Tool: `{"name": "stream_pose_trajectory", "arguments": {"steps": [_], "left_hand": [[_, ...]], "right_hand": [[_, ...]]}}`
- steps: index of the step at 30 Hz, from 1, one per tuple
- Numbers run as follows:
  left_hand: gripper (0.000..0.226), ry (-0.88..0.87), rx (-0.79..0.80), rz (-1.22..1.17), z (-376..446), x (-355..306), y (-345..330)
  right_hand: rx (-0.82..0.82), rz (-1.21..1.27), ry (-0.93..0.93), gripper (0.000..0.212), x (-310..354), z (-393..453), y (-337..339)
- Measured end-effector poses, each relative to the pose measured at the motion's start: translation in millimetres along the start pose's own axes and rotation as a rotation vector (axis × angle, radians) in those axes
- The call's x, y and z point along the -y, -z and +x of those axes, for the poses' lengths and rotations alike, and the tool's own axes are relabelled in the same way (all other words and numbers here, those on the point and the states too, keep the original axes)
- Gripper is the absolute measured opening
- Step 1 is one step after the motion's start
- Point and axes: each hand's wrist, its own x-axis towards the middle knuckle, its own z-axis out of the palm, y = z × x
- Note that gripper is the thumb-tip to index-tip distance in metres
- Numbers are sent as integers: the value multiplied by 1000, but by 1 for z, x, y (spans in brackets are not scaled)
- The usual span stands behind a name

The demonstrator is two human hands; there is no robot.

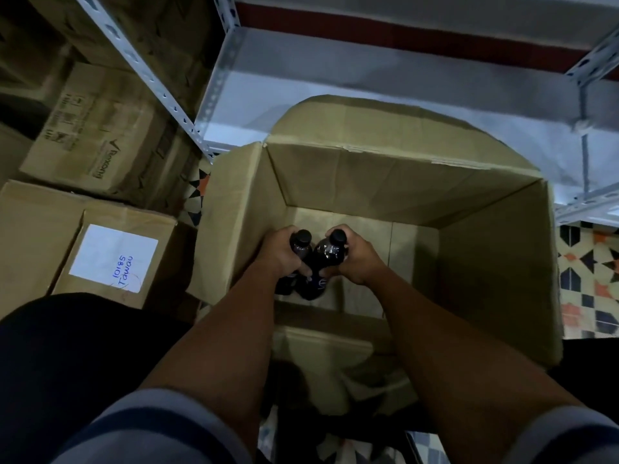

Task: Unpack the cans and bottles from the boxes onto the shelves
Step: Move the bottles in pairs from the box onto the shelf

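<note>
A large open cardboard box [385,175] stands on the floor in front of me, its flaps folded out. Inside it, near the left wall, stand two dark bottles with black caps. My left hand [279,251] grips the left bottle [300,244] near its neck. My right hand [358,257] grips the right bottle [326,259] around its shoulder. The two bottles touch each other. The remaining part of the box floor that I can see is bare. Beyond the box runs a white metal shelf [335,82], low and with nothing on it.
Closed cardboard boxes sit to the left, one with a white handwritten label [114,257] and another printed one [97,128] behind it. A white slotted shelf upright [150,85] runs diagonally at left. Patterned floor tiles [589,272] show at right.
</note>
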Motion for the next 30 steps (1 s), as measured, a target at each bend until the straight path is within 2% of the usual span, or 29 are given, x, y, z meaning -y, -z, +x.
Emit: {"name": "stream_pose_trajectory", "arguments": {"steps": [3, 8, 14, 24, 30], "left_hand": [[80, -16, 20, 15, 0, 1, -3], [68, -73, 6, 83, -9, -1, 1], [72, -228, 57, -73, -39, -16, 15], [69, -510, 105, -190, -114, -101, 44], [73, -719, 56, -367, -158, -157, 51]], "right_hand": [[-49, 123, -25, 66, -3, 2, -1], [-64, 114, 9, 66, 0, -10, -3], [-76, 212, 104, 76, 13, -50, 21], [-159, 288, 330, 71, 52, -136, 107], [-213, 374, 536, 58, 89, -193, 156]]}}
